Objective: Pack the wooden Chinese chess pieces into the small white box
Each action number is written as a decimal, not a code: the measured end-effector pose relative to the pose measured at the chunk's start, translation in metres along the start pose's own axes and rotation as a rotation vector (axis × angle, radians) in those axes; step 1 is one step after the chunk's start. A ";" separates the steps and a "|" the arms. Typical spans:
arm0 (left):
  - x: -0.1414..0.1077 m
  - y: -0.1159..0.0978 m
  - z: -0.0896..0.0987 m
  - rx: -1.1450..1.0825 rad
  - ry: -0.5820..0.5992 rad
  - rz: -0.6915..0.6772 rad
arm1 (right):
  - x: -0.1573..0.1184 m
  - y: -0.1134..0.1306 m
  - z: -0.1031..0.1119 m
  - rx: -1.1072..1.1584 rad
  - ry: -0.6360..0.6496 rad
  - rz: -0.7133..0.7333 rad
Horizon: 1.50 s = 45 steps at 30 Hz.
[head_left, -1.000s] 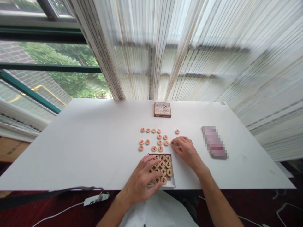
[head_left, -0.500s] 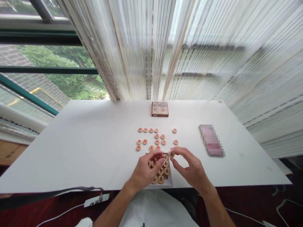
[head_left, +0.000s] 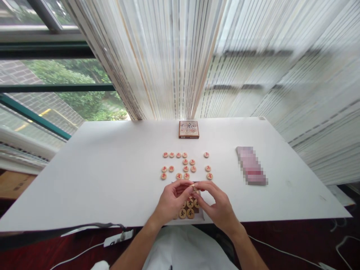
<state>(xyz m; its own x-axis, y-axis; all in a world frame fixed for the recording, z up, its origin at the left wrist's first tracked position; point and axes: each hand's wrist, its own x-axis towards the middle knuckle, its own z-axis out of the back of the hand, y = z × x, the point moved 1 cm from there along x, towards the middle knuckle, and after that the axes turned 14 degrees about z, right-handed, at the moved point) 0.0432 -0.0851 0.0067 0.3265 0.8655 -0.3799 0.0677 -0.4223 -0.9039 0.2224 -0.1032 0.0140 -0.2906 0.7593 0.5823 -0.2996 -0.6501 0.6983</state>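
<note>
Over a shallow open box [head_left: 201, 216] at the table's near edge, my two hands meet. My left hand [head_left: 173, 198] and my right hand [head_left: 214, 200] pinch at one Chinese chess piece [head_left: 194, 189] between their fingertips; the fingers partly cover it. Inside the box lie several wooden Chinese chess pieces with black characters, among them one black piece [head_left: 190, 213] at the near side. My left hand hides the box's left part. Just beyond the box, several red-marked pieces lie face up in loose rows, such as one red piece [head_left: 186, 176].
A closed Chinese chess box [head_left: 188, 129] lies at the table's back edge. To the right is a blurred-out pinkish stack [head_left: 251, 165]. The white table [head_left: 112, 168] borders a string curtain [head_left: 168, 75] and a window. A power strip [head_left: 118, 238] hangs below the front edge.
My right hand has moved left with its piece, up to my left hand's fingertips. A red piece at the right, which it covered before, now shows.
</note>
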 end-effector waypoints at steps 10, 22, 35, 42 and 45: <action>-0.003 0.000 0.007 0.030 0.128 0.003 | -0.004 0.000 0.001 0.070 -0.039 -0.182; -0.009 -0.009 0.008 0.211 0.074 -0.043 | -0.004 -0.002 0.000 0.197 -0.023 -0.281; -0.012 -0.012 0.007 0.565 -0.115 -0.286 | -0.007 -0.004 -0.010 0.318 -0.121 -0.410; -0.011 -0.012 0.006 0.608 -0.109 -0.304 | -0.008 -0.001 -0.012 0.327 -0.146 -0.438; -0.011 -0.012 0.005 0.586 -0.120 -0.271 | -0.008 0.002 -0.009 0.301 -0.131 -0.429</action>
<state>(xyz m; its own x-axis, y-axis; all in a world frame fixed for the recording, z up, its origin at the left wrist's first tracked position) 0.0345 -0.0882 0.0213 0.2605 0.9589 -0.1126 -0.4034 0.0022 -0.9150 0.2157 -0.1106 0.0068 -0.0775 0.9646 0.2519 -0.0869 -0.2582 0.9622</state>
